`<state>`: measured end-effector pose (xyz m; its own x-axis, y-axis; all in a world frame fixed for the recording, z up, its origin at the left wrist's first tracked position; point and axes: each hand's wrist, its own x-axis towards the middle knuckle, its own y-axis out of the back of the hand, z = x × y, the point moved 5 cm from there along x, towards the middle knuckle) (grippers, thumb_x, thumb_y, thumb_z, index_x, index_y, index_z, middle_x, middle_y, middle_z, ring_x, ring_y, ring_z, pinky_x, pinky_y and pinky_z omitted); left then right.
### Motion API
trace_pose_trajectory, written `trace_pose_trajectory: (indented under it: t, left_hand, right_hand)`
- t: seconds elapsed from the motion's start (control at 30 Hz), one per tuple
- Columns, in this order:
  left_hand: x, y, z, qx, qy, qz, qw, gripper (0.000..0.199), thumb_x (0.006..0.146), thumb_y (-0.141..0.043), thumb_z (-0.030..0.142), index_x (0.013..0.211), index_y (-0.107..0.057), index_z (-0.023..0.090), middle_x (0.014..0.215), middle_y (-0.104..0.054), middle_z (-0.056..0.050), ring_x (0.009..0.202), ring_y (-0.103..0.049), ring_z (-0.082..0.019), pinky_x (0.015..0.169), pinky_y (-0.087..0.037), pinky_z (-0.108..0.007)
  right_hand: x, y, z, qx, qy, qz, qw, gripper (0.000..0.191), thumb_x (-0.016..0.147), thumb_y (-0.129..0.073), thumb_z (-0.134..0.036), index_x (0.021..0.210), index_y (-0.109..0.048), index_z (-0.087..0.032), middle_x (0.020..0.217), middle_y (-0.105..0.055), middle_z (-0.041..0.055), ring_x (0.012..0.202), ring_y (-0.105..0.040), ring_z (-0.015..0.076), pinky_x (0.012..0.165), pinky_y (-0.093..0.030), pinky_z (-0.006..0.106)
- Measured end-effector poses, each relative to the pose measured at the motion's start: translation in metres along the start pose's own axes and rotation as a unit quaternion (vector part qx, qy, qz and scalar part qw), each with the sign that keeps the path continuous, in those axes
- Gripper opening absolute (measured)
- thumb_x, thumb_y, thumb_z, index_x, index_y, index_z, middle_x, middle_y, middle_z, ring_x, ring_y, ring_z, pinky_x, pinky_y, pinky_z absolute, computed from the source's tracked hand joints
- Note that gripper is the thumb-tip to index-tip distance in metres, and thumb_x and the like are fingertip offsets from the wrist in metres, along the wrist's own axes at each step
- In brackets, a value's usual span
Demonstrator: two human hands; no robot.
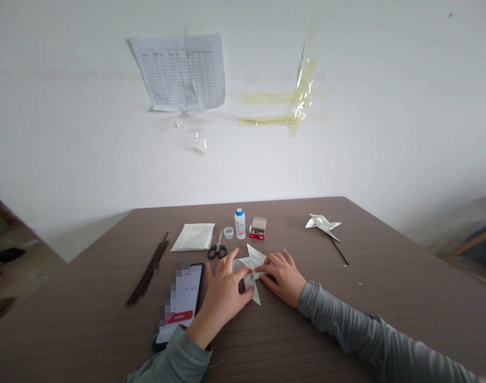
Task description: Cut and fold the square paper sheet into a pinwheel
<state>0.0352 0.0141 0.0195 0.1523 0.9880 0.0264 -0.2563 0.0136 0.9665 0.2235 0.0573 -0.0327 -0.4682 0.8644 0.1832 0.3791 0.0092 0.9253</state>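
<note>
A printed-paper pinwheel [255, 259] lies on the brown table between my hands, its pointed blades spread out. My left hand [225, 287] is on its left side, thumb and index finger closed on the paper near the centre, the other fingers raised. From the right, my right hand [283, 276] pinches the folded paper close to the middle with thumb and index finger. The fingertips partly hide the pinwheel's centre. Just behind my left hand are black-handled scissors [217, 251].
Behind are a paper stack [194, 236], a small clear cup [228, 232], a blue-capped white bottle [240, 223] and a red box [258, 229]. Dark sticks [149, 271] and a phone [182, 303] lie left. A finished pinwheel on a stick [323, 224] lies right.
</note>
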Motion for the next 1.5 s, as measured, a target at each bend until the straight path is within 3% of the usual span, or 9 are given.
trace_pose_trajectory:
  t: [0.17,0.43,0.6,1.0,1.13,1.5]
  left_hand:
    - [0.0022,-0.0053,-0.0046,-0.003,-0.001,0.010,1.000,0.043,0.105,-0.092,0.025,0.145,-0.099,0.041,0.202,-0.062,-0.011,0.183,-0.061,-0.055,0.152,-0.039,-0.092]
    - [0.0011,-0.0072,-0.0091,0.001,-0.004,0.004,1.000,0.043,0.108,-0.086,0.029,0.148,-0.098,0.041,0.201,-0.063,-0.010,0.183,-0.060,-0.050,0.152,-0.039,-0.092]
    - [0.0020,-0.0065,-0.0100,-0.020,-0.004,0.022,1.000,0.042,0.103,-0.093,0.028,0.141,-0.100,0.044,0.195,-0.070,-0.010,0.179,-0.063,-0.054,0.150,-0.042,-0.093]
    - [0.0020,-0.0024,-0.0035,-0.021,-0.006,0.031,0.999,0.048,0.101,-0.095,0.020,0.147,-0.097,0.035,0.200,-0.063,-0.016,0.181,-0.063,-0.053,0.153,-0.039,-0.092]
    - [0.0020,-0.0046,-0.0032,-0.007,0.000,0.024,1.000,0.043,0.103,-0.094,0.021,0.142,-0.100,0.039,0.201,-0.064,-0.011,0.182,-0.062,-0.053,0.155,-0.038,-0.089]
    - [-0.0003,-0.0006,-0.0015,0.008,-0.010,0.007,1.000,0.045,0.108,-0.091,0.020,0.148,-0.099,0.039,0.198,-0.067,-0.014,0.181,-0.063,-0.055,0.151,-0.034,-0.098]
  right_hand:
    - [0.0000,-0.0016,0.0007,0.000,0.001,0.001,1.000,0.036,0.124,-0.073,-0.027,0.148,-0.097,-0.038,0.144,-0.091,0.0132,0.145,-0.082,0.0379,0.152,-0.043,0.084]
    - [-0.0003,-0.0007,0.0037,0.018,0.014,0.021,1.000,0.042,0.125,-0.067,-0.025,0.150,-0.096,-0.044,0.135,-0.093,0.0098,0.137,-0.085,0.0357,0.150,-0.043,0.085]
    - [0.0006,-0.0007,0.0026,0.006,0.006,0.012,1.000,0.036,0.124,-0.073,-0.029,0.144,-0.098,-0.046,0.139,-0.092,0.0105,0.141,-0.085,0.0382,0.150,-0.043,0.086]
    - [0.0012,-0.0023,0.0007,-0.005,0.009,0.013,1.000,0.034,0.123,-0.074,-0.029,0.144,-0.098,-0.042,0.137,-0.089,0.0100,0.141,-0.081,0.0387,0.148,-0.047,0.082]
    - [0.0006,-0.0019,-0.0005,-0.008,0.002,0.006,1.000,0.035,0.125,-0.073,-0.027,0.147,-0.098,-0.040,0.139,-0.088,0.0105,0.142,-0.080,0.0375,0.150,-0.044,0.082]
    - [0.0011,-0.0022,0.0007,-0.001,-0.002,0.013,1.000,0.036,0.124,-0.073,-0.026,0.145,-0.099,-0.041,0.137,-0.090,0.0108,0.140,-0.082,0.0373,0.151,-0.040,0.089]
